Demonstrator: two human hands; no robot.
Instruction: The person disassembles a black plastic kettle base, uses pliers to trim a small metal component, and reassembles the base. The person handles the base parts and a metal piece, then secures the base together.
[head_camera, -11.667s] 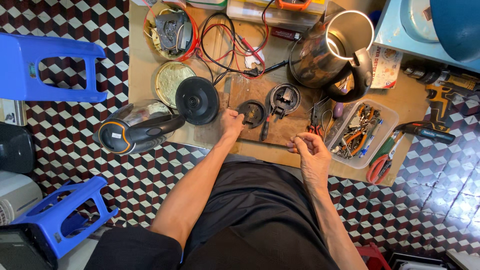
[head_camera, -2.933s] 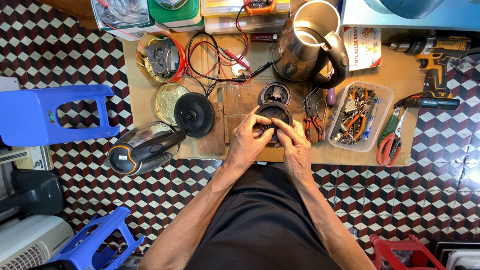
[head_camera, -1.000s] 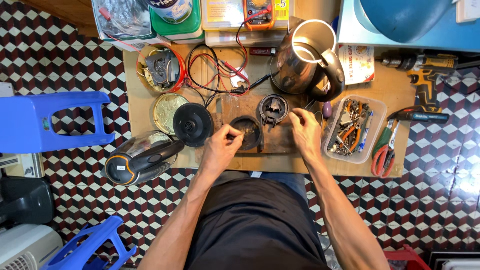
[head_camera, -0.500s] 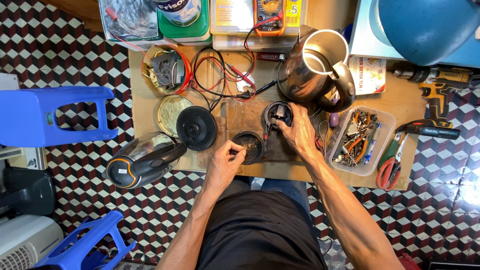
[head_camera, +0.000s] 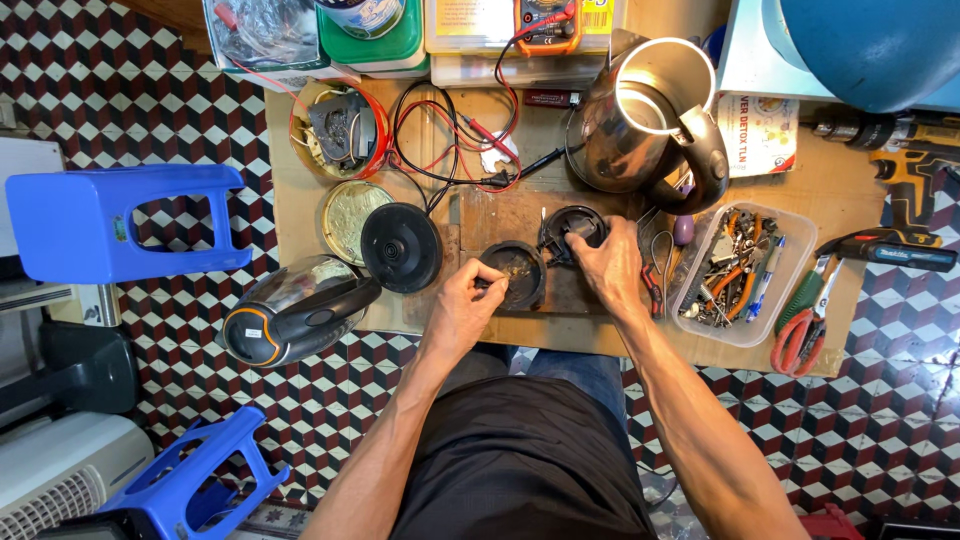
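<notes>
left hand (head_camera: 462, 305) pinched narrow on the near rim of a round black cup-shaped part (head_camera: 513, 273), lying on the dark wooden board (head_camera: 500, 215) mid-table. right hand (head_camera: 608, 265) curled over a second round black part (head_camera: 573, 228) just beside the first, fingers gripping its edge. steel kettle (head_camera: 645, 120) behind, black kettle base (head_camera: 401, 246) to the left, clear tool tray (head_camera: 740, 270) to the right.
</notes>
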